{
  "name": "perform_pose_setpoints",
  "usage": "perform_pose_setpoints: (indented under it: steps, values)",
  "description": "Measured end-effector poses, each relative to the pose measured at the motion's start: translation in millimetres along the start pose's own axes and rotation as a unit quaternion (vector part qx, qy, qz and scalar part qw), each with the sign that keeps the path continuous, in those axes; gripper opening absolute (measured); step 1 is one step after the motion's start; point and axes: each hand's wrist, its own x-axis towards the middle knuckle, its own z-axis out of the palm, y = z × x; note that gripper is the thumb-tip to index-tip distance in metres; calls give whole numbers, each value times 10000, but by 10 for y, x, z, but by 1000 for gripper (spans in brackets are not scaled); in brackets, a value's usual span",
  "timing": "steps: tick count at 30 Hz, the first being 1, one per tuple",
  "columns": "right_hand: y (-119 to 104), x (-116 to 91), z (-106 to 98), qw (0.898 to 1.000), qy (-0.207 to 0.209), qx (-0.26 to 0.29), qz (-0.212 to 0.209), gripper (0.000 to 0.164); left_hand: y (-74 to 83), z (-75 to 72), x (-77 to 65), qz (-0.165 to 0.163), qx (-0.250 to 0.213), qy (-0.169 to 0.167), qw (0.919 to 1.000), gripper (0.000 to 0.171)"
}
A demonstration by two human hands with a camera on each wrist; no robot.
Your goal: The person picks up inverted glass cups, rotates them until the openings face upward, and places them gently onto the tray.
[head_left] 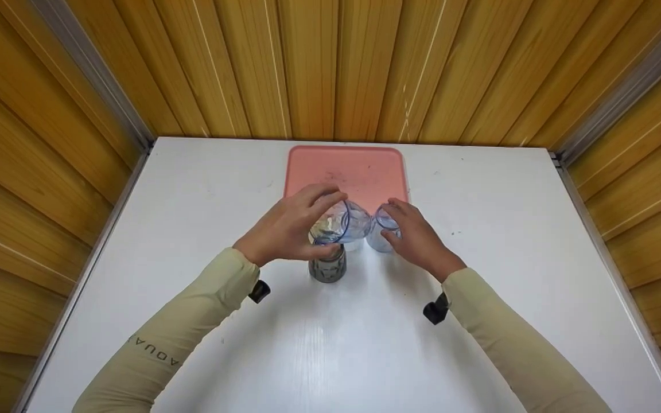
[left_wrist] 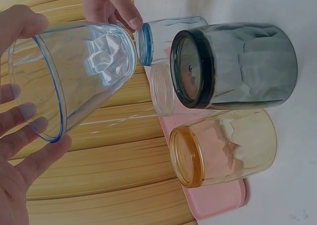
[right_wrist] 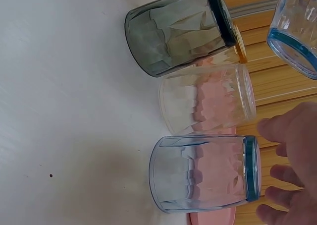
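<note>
The left hand [head_left: 287, 228] gripped a blue cup [left_wrist: 81, 81] near its rim, holding it tilted above the tabletop [head_left: 336, 355], near the standing grey cup [right_wrist: 178, 34], clear cup [right_wrist: 208, 98] and amber cup [left_wrist: 233, 148]. The right hand [head_left: 415, 232], loosely open, lay at the rim of a second blue cup [right_wrist: 203, 173]; contact was uncertain. Good handling probably required even finger pressure and clearance from neighbouring rims.

Five cups are showing: two blue cups [left_wrist: 74, 86] [right_wrist: 208, 174], one dark grey cup [left_wrist: 242, 66], one amber cup [left_wrist: 225, 148] and one clear cup [right_wrist: 208, 98]. One pink tray [head_left: 345, 163] and one white surface [head_left: 319, 344] are showing. Two grips, one left grip [head_left: 293, 221] and one right grip [head_left: 419, 235], are appearing with two pale sleeves [head_left: 175, 327] [head_left: 514, 332], two black wrist devices [head_left: 260, 291] [head_left: 435, 311] and three wood-patterned walls [head_left: 20, 172] [head_left: 307, 63] [head_left: 646, 189].
</note>
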Motion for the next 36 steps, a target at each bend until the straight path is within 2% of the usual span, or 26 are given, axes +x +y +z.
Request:
perform_pose_setpoints:
  steps: [6,14,30,36]
  values:
    - [-25,42,-18,9995,-241,-113,158,60,-4,-17,0,-42,-42,-38,10000,81]
    - [-30,122,10,9989,-279,-318,214,58,-12,-35,12,-95,52,-55,9999,80]
    - [-201,244,-8,9923,-359,-1120,378,50,-36,-55,45,-4,-37,26,10000,81]
    - [-243,295,-37,9885,-416,-1431,249,47,-38,-72,76,17,-36,0,10000,82]
